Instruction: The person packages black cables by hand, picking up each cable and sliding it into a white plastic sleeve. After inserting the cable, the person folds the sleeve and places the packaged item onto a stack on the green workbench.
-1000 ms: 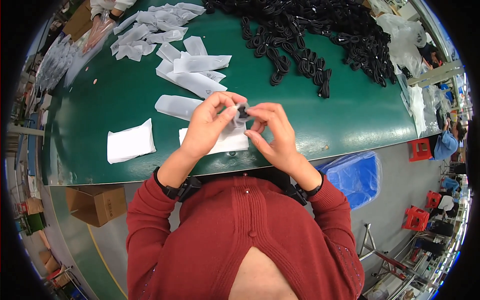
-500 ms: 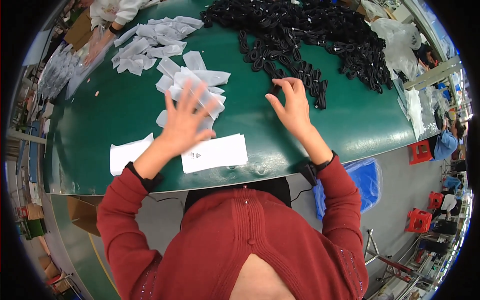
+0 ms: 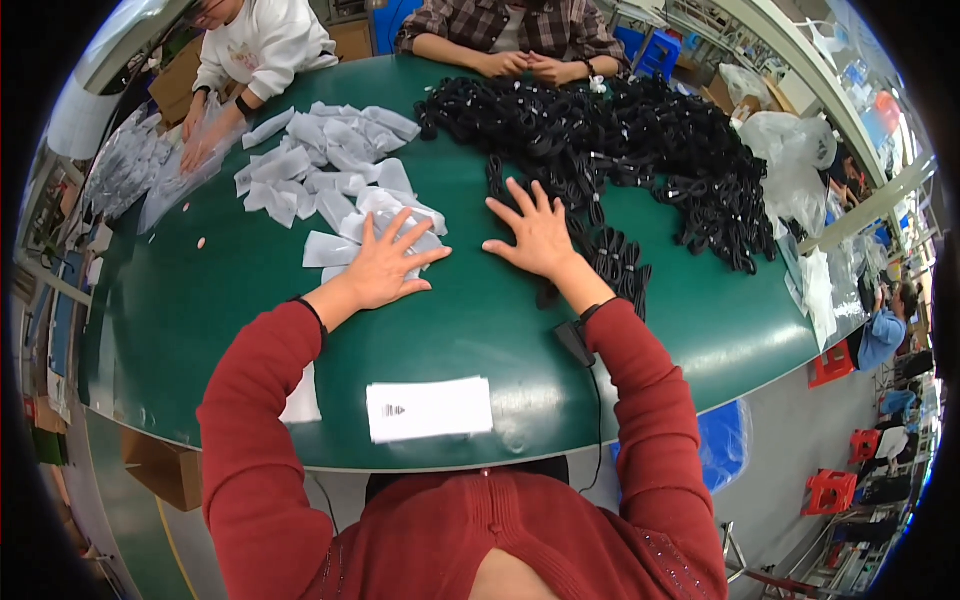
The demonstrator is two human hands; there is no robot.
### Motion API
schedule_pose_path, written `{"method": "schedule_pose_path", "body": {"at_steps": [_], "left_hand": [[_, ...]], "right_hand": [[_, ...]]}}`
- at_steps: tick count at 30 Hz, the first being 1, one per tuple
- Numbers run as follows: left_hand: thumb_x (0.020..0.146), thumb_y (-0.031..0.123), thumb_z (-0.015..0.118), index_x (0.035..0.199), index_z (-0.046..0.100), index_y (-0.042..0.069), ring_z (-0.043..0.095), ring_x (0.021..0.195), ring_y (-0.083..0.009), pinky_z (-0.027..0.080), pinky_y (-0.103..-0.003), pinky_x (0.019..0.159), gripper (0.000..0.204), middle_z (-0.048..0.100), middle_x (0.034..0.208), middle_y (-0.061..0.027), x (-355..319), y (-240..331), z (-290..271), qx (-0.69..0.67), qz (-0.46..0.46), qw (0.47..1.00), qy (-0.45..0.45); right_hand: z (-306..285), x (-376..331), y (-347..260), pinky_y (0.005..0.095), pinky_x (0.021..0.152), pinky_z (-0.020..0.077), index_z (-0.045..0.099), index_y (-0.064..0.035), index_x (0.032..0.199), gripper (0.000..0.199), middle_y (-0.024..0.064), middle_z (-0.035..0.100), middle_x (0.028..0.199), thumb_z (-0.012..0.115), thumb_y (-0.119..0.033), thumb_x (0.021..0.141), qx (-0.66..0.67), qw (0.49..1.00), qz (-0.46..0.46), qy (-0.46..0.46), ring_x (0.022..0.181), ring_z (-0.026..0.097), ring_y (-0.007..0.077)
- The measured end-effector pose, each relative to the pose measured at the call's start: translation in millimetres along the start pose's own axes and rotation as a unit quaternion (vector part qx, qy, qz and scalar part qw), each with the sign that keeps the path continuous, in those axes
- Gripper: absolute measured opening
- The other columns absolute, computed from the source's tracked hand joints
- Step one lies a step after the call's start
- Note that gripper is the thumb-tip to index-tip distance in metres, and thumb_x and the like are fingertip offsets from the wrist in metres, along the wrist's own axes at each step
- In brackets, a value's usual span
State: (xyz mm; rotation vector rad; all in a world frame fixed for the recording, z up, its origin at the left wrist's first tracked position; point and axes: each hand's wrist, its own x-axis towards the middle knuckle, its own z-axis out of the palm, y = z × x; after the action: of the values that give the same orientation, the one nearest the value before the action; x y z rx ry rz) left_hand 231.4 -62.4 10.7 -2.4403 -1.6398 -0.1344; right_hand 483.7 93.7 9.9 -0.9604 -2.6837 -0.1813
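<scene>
My left hand [image 3: 386,264] lies flat with spread fingers on a heap of small white plastic bags [image 3: 335,180] on the green table [image 3: 480,330]. My right hand [image 3: 534,232] is spread open too, resting at the near edge of a big pile of coiled black cables [image 3: 620,140]; a few bundled cables [image 3: 618,262] lie just to its right. A filled white bag with a printed label [image 3: 430,408] lies near the table's front edge, between my forearms. Another white bag [image 3: 300,398] shows partly under my left sleeve.
Two other people work at the far side: one in white [image 3: 262,40] handles clear bags at the left, one in plaid [image 3: 520,30] handles cables. Clear plastic sacks [image 3: 790,170] sit at the right edge. A cardboard box [image 3: 160,470] and blue bin [image 3: 730,450] stand below the table.
Both hands left the labelled bag at the front edge and reached away from me, the left onto the white bags, the right toward the black cables. My view has tilted further over the table.
</scene>
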Motion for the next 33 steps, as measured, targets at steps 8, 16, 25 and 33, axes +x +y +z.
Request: {"method": "schedule_pose_path", "body": {"at_steps": [8,16,25,33], "left_hand": [[0.086,0.049,0.062,0.146,0.037,0.041,0.017,0.147,-0.0318,0.018,-0.078,0.103,0.065,0.025,0.158,-0.0038,18.6,-92.4,19.6,0.060,-0.091,0.993,-0.034],[0.091,0.048,0.057,0.145,0.040,0.033,0.022,0.145,-0.0313,0.020,-0.077,0.103,0.059,0.028,0.156,-0.0068,9.3,-104.3,10.2,0.131,-0.183,0.972,-0.069],[0.086,0.022,0.069,0.109,0.064,0.005,0.057,0.104,-0.0317,0.048,-0.043,0.088,0.030,0.060,0.108,-0.0118,-69.1,66.2,-113.6,-0.190,-0.134,0.972,-0.006],[0.081,0.007,0.071,0.096,0.063,0.001,0.058,0.090,-0.0317,0.049,-0.038,0.077,0.019,0.057,0.093,-0.0128,-103.9,184.5,-65.8,-0.435,-0.187,0.875,0.101]], "right_hand": [[1.7,8.7,-0.1,0.0630,0.109,0.0272,0.042,-0.0283,0.146,0.073,0.0081,0.032,0.156,0.060,-0.063,0.083,0.033,0.994,-0.021,-0.099,0.143,0.025,0.0430],[-39.1,-61.3,-22.8,0.0590,0.107,0.0300,0.048,-0.0257,0.142,0.067,0.0091,0.037,0.153,0.064,-0.056,0.083,0.069,0.983,-0.149,-0.086,0.141,0.029,0.0403],[-33.7,-44.5,-52.0,0.0426,0.083,0.0471,0.060,-0.0084,0.108,0.042,0.0115,0.061,0.097,0.074,-0.034,0.079,0.083,0.996,-0.042,-0.004,0.098,0.059,0.0314],[-14.5,-51.5,-74.4,0.0401,0.064,0.0518,0.060,0.0000,0.102,0.031,0.0144,0.066,0.081,0.071,-0.019,0.081,0.181,0.983,0.031,0.024,0.066,0.063,0.0305]]}}
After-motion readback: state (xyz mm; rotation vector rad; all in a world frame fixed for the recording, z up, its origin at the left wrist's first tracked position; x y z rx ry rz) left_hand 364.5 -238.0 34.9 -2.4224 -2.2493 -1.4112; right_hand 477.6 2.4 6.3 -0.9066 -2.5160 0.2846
